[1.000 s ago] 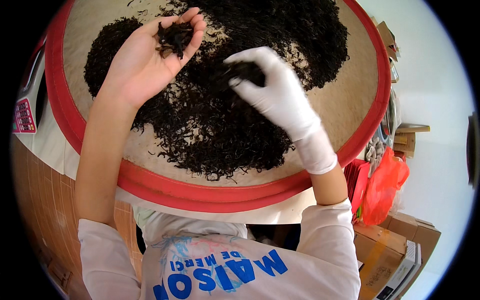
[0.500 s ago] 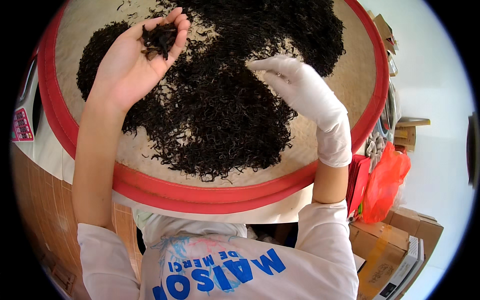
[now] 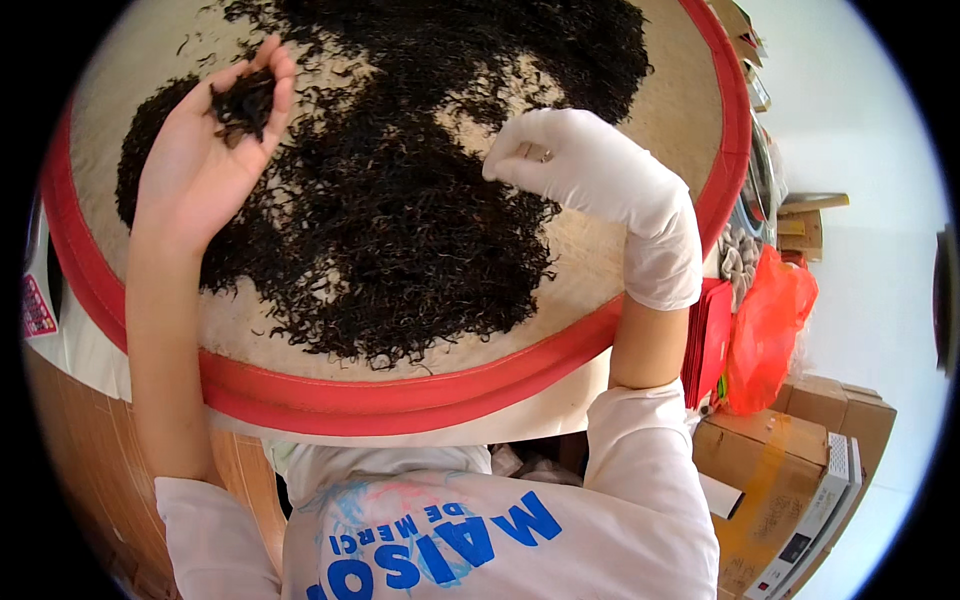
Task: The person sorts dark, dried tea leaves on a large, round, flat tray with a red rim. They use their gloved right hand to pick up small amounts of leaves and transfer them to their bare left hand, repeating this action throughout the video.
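A broad round tray with a red padded rim [image 3: 420, 400] carries a spread heap of dark, twisted dried tea leaves [image 3: 400, 230]. Palm up over the heap's left part, my bare left hand [image 3: 205, 150] cups a small clump of tea leaves [image 3: 243, 105] in its curled fingers. My right hand [image 3: 575, 160], in a white glove, is above the heap's right edge. Its thumb and fingers come together in a pinch; whatever may lie between the tips is too small or hidden to make out.
Beyond the tray's right rim are red folders [image 3: 708, 335], a red plastic bag [image 3: 765, 330] and cardboard boxes [image 3: 755, 480]. A white wall [image 3: 870, 290] rises at the far right. Wooden flooring [image 3: 85, 430] shows at the lower left.
The view has shifted, so the tray and my left hand appear farther left. My right hand's fingers have curled in from a more stretched pose. The left hand keeps its clump of leaves.
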Motion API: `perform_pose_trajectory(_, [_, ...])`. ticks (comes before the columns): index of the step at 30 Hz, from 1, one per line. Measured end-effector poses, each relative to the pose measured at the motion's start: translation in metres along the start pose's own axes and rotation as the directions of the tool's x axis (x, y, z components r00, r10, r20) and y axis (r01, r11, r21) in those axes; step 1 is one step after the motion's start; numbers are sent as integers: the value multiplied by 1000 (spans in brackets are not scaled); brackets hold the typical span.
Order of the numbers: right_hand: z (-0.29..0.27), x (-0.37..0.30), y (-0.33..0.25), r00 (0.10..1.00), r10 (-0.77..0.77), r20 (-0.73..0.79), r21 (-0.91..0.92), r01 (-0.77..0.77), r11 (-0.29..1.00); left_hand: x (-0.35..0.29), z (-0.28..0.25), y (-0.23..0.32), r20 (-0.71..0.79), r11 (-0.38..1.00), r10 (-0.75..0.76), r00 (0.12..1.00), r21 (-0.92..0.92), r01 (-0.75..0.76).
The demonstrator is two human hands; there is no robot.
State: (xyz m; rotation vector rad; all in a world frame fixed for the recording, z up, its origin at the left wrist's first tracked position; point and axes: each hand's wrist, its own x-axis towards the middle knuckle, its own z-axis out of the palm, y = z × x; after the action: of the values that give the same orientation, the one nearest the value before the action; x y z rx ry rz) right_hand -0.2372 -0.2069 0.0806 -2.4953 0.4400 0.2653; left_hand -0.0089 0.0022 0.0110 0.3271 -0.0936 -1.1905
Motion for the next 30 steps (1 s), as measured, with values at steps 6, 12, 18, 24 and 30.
perform_pose_trajectory(6, [7,-3,-13,974,128,185,-200,-91,976,1,-3,2,-57,999,-22,998,-41,20])
perform_pose_trajectory(12, [33,3,-13,991,-12,134,-298,52,953,3,-8,6,-69,998,-45,997,-53,41])
perform_pose_trajectory(18, [10,2,-15,987,-134,83,147,121,982,2,-2,4,-104,998,-41,994,-50,36])
perform_pose_trajectory(24, [6,7,-13,990,-59,125,298,19,954,1,0,4,-108,999,-24,994,-42,20])
perform_pose_trajectory(30, [17,6,-3,999,3,42,-71,0,997,1,0,4,-113,999,-6,994,-34,3])
